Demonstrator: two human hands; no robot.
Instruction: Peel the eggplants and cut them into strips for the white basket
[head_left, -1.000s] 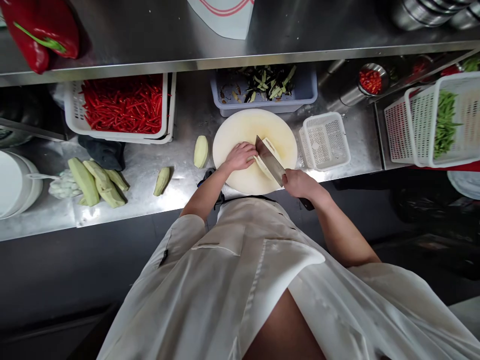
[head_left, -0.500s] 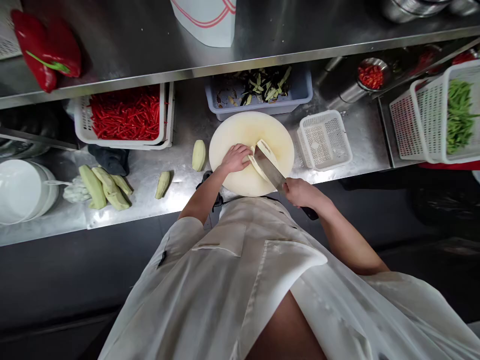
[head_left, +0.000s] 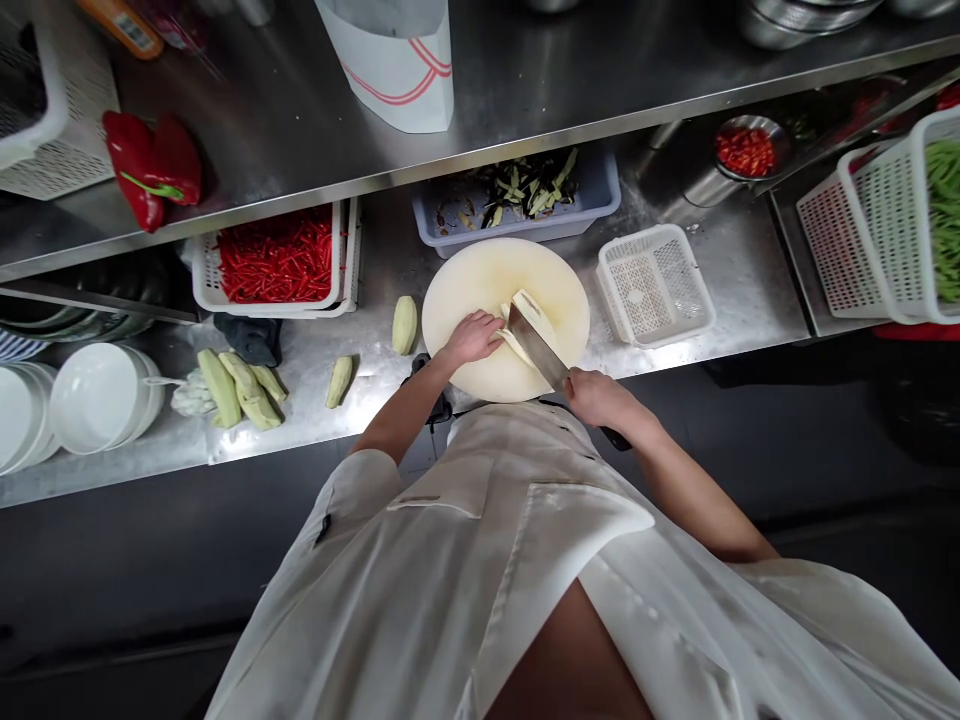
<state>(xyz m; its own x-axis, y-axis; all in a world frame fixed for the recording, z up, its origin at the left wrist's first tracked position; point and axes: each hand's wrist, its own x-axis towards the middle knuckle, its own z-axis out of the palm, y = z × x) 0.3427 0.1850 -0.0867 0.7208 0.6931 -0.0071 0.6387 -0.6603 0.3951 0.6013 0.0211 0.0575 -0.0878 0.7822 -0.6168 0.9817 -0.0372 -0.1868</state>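
Note:
On the round cutting board (head_left: 465, 270) lie pale peeled eggplant pieces (head_left: 535, 308), split lengthwise. My right hand (head_left: 598, 399) is wrapped round the black handle of a wide-bladed knife (head_left: 536, 348). Its blade slants across the board against the eggplant. My left hand (head_left: 474, 337) has its fingers closed on a pale eggplant piece just left of the blade. To the board's left lie a whole peeled eggplant (head_left: 404, 325) and a shorter piece (head_left: 339, 381). Several more peeled eggplants (head_left: 251, 391) are grouped farther left.
Behind the board sits a blue-grey bin (head_left: 442, 237) with peelings. A white basket (head_left: 656, 284) stands right of the board. Red chillies (head_left: 277, 258) fill a basket at left, near white bowls (head_left: 94, 397). A metal shelf (head_left: 510, 90) overhangs the back of the counter.
The view has shifted, showing more of the left side. My left hand and the strip beside the blade have moved slightly away from the other eggplant piece. My right hand still grips the knife.

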